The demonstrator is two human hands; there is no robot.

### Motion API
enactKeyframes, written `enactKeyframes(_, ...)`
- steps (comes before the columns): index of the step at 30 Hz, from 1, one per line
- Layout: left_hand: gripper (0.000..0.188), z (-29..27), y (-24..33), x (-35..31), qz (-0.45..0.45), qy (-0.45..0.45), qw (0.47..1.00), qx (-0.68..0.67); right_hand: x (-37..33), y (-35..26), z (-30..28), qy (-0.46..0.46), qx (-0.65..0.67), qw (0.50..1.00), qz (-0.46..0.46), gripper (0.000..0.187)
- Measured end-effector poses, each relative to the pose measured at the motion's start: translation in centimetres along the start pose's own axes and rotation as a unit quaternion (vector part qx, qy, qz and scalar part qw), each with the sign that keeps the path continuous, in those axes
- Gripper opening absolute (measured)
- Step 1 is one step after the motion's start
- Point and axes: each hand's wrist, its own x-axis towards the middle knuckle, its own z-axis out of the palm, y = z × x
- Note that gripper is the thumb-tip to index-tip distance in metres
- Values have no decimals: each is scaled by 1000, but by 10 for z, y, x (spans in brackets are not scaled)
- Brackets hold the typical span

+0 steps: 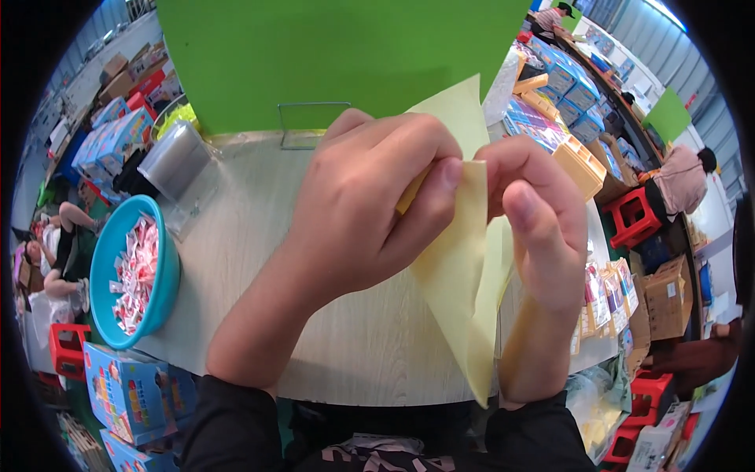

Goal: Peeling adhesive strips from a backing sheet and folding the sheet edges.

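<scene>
Above the middle of the table I hold a pale yellow sheet of paper [452,277], folded and creased, with one corner pointing up and another hanging down toward me. My left hand [370,189] pinches it near its upper part between thumb and bent forefinger; the other fingers curl behind. On the other side, my right hand [543,216] has its fingers curled against the sheet's edge, close to the left thumb. The right thumb sits a little apart from the paper. Some right fingertips are hidden behind the sheet.
A turquoise basin [167,295] of small red-and-white wrapped packets stands at the left table edge. Behind it lies a stack of clear plastic bags [177,160]. A green panel [330,59] rises at the back, with a wire stand [281,130] before it. Packaged goods [609,295] lie right.
</scene>
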Motion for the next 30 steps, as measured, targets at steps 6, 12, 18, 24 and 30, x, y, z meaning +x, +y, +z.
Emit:
enactKeyframes(6, 9, -4, -1, 0, -23, 24, 999, -26, -5, -13, -10, -146, -138, 978, 64, 18)
enactKeyframes(12, 11, -8, -2, 0, -3, 23, 998, -54, -7, -5, -5, -139, -69, 986, 56, 19)
enactKeyframes(18, 13, -11, -2, -1, -14, 9, 997, -76, -7, -3, -8, -145, -51, 988, 34, 18)
enactKeyframes(24, 13, -13, -2, -1, -6, 6, 997, -77, -6, -2, -5, -116, 13, 988, 97, 19)
enactKeyframes(30, 18, -16, 1, -1, -43, -17, 994, -104, -8, -10, -3, -96, -3, 990, 108, 17)
